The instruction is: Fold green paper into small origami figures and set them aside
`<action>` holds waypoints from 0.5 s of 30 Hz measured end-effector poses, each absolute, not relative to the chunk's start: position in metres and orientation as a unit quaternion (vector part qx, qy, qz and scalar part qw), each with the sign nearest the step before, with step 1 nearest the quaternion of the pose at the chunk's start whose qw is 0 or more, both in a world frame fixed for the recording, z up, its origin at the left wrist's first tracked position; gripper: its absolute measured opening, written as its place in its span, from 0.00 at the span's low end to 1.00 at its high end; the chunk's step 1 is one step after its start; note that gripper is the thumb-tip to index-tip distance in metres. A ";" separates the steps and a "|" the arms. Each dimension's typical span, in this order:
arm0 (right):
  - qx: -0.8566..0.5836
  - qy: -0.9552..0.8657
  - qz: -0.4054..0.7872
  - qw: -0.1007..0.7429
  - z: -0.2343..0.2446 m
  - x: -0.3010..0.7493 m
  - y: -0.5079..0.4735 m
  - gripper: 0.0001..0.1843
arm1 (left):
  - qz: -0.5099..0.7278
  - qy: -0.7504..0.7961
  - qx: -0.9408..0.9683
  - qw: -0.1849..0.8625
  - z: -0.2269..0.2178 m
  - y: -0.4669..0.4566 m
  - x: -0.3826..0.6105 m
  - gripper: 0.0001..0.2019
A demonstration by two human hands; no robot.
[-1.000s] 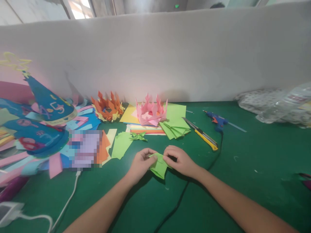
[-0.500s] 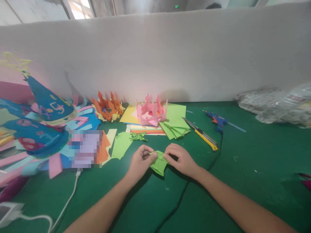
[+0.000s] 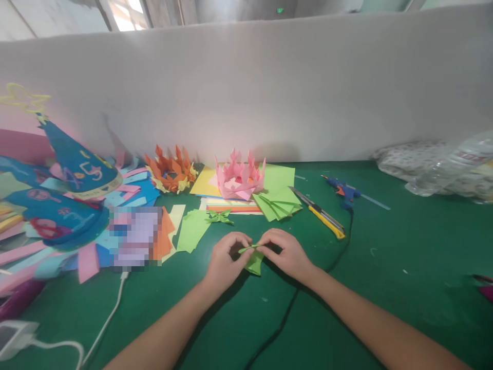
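A folded piece of green paper is pinched between my two hands above the table, its upper edge seen nearly edge-on. My left hand grips the left end of that edge between thumb and fingers. Closed on the right end is my right hand, fingertips close to those of the left. The paper's lower part hangs below the fingers, partly hidden by them. Just beyond my hands lie a small folded green paper shape and a stack of green paper sheets.
Farther back stand a pink paper crown and an orange one. To the right are a yellow utility knife and a blue glue gun, its black cord running under my right forearm. Blue paper hats crowd the left.
The green paper's top edge has been pinched and turned, so less of its face shows. My hands have drawn slightly closer together. Everything else stays put.
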State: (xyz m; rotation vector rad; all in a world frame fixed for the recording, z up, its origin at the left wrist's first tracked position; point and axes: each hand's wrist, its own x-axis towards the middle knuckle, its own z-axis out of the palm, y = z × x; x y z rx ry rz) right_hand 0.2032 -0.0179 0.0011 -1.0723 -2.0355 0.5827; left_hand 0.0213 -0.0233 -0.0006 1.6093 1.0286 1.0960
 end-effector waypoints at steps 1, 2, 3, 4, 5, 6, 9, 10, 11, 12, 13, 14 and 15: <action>-0.419 -0.795 0.227 0.376 0.001 0.203 -0.018 0.09 | 0.447 0.417 0.661 0.436 0.000 -0.023 0.021 0.04; -0.419 -0.795 0.225 0.376 0.001 0.203 -0.018 0.10 | 0.448 0.417 0.670 0.420 0.000 -0.023 0.021 0.04; -0.419 -0.795 0.224 0.378 0.000 0.203 -0.018 0.10 | 0.446 0.418 0.680 0.404 0.001 -0.022 0.020 0.04; -0.419 -0.794 0.222 0.379 0.000 0.203 -0.018 0.10 | 0.442 0.420 0.690 0.390 0.001 -0.022 0.020 0.03; -0.419 -0.794 0.221 0.381 0.000 0.203 -0.018 0.11 | 0.439 0.422 0.698 0.377 0.001 -0.021 0.020 0.03; -0.419 -0.794 0.219 0.382 0.000 0.203 -0.018 0.11 | 0.437 0.425 0.703 0.365 0.001 -0.021 0.020 0.03; -0.422 -0.794 0.217 0.380 -0.001 0.202 -0.018 0.11 | 0.440 0.436 0.711 0.332 0.002 -0.020 0.019 0.04; -0.422 -0.795 0.216 0.378 -0.001 0.202 -0.018 0.11 | 0.442 0.439 0.712 0.323 0.002 -0.020 0.019 0.05; -0.422 -0.796 0.216 0.376 -0.002 0.202 -0.018 0.11 | 0.442 0.441 0.714 0.317 0.002 -0.020 0.020 0.06; -0.422 -0.797 0.215 0.375 -0.002 0.202 -0.018 0.11 | 0.441 0.444 0.715 0.312 0.002 -0.020 0.020 0.06; -0.422 -0.798 0.214 0.374 -0.002 0.202 -0.018 0.11 | 0.439 0.445 0.716 0.311 0.002 -0.021 0.020 0.06; -0.421 -0.799 0.212 0.374 -0.002 0.202 -0.018 0.11 | 0.437 0.444 0.717 0.312 0.002 -0.021 0.020 0.05; -0.420 -0.799 0.210 0.374 -0.002 0.202 -0.018 0.11 | 0.436 0.442 0.718 0.315 0.003 -0.021 0.020 0.05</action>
